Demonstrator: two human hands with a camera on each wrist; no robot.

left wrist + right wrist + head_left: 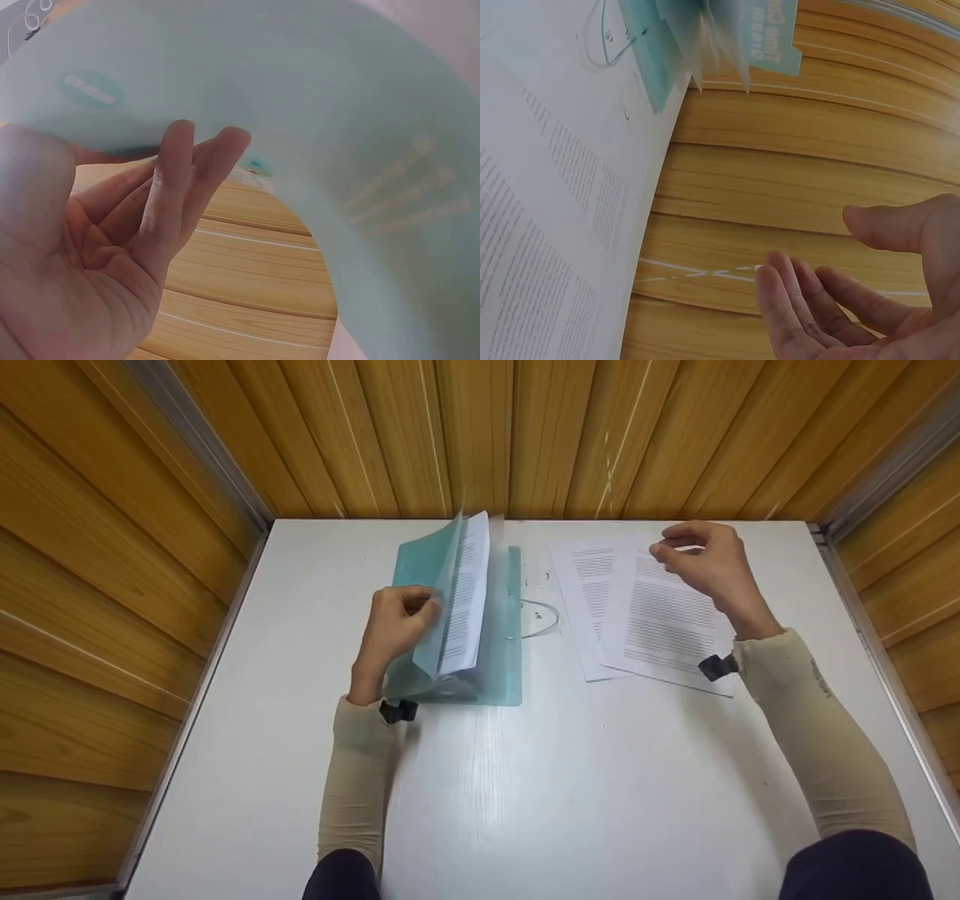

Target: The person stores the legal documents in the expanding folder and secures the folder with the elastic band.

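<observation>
A teal translucent folder (513, 686) stands partly open on the tabletop (487, 810), at about 11 o'clock from its middle. The left hand (395, 626), at the folder's 9 o'clock, pinches a lifted leaf between thumb and fingers. A stack of printed pages (469, 585) leans up inside, and the raised leaves hide part of the folder's interior; in the left wrist view the bowed plastic, with an oval label (91, 90), fills most of the sight.

An elastic loop (556, 622) sticks out at the folder's 3 o'clock, reaching toward two loose printed sheets farther along that direction. The right-hand sheet (667, 615) overlaps the left-hand sheet (592, 585). The right hand (712, 559) hovers over the right-hand sheet's 1 o'clock corner, covering it; its fingers curve loosely, thumb apart, holding nothing. The black clip (718, 666) at that wrist blocks a bit of the sheet at 5 o'clock; another clip (397, 711) sits near the folder's 7 o'clock corner. A wood-plank wall (480, 435) rises behind the tabletop at 12 o'clock.
</observation>
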